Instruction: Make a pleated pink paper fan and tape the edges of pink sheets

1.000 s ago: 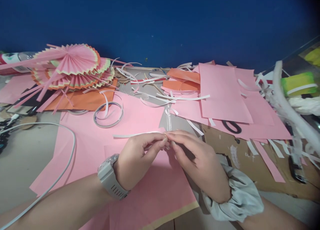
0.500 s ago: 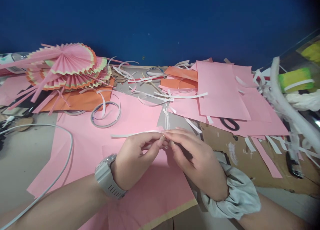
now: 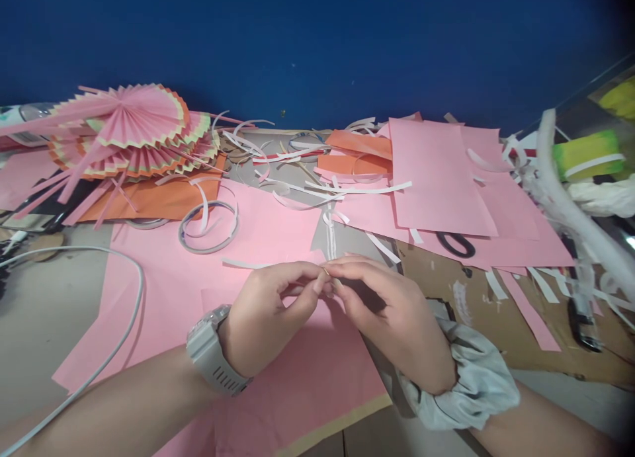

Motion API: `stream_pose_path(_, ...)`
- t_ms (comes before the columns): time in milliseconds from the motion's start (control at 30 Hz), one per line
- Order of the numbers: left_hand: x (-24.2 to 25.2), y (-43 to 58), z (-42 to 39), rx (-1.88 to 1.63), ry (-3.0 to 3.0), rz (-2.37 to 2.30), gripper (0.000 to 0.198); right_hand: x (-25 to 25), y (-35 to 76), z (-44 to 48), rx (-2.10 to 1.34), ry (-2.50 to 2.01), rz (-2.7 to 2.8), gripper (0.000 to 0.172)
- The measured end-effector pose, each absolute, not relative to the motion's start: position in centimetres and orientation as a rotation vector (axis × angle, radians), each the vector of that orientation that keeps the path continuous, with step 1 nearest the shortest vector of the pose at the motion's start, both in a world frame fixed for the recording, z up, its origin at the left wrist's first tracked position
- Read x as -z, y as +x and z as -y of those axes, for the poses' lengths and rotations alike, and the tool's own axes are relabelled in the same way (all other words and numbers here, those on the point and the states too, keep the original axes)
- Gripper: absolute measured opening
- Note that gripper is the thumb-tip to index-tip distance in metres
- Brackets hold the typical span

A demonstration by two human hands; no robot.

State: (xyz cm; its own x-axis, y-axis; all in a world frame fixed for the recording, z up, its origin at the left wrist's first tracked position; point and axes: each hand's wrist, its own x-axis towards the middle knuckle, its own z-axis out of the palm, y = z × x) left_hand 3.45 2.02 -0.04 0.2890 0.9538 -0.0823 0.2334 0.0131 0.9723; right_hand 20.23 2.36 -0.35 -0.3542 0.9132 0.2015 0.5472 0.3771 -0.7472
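My left hand (image 3: 278, 311) and my right hand (image 3: 391, 315) meet at the fingertips over pink paper (image 3: 317, 364). Both are closed in a pinch around something small between them, too small and hidden to name; a thin yellowish edge shows there. A white strip (image 3: 241, 264) lies just beyond my left hand. Past it, a grey ring (image 3: 184, 235) rests on the pink paper with a curled strip inside.
Pleated pink paper fans (image 3: 133, 123) sit at the back left on orange paper (image 3: 149, 202). Pink sheets (image 3: 436, 179) cover cardboard (image 3: 516, 331) on the right. A white cable (image 3: 140, 291) curves at the left, and a blue wall (image 3: 317, 47) stands behind.
My fingertips have shifted very slightly where they meet. Otherwise both hands and the papers stay nearly the same.
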Motion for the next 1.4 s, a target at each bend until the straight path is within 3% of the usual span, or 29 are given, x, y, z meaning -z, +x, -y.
stream_pose_path(333,0.65,3.52,-2.08,-0.848,1.464,-1.172,0.022,0.9,20.62,-2.35,-0.698,-1.189,2.107,0.027)
stream_pose_path(1400,0.7,3.44,-2.13,-0.842,1.414,-1.146,0.022,0.99,20.53,-2.35,-0.666,-1.137,2.109,0.028)
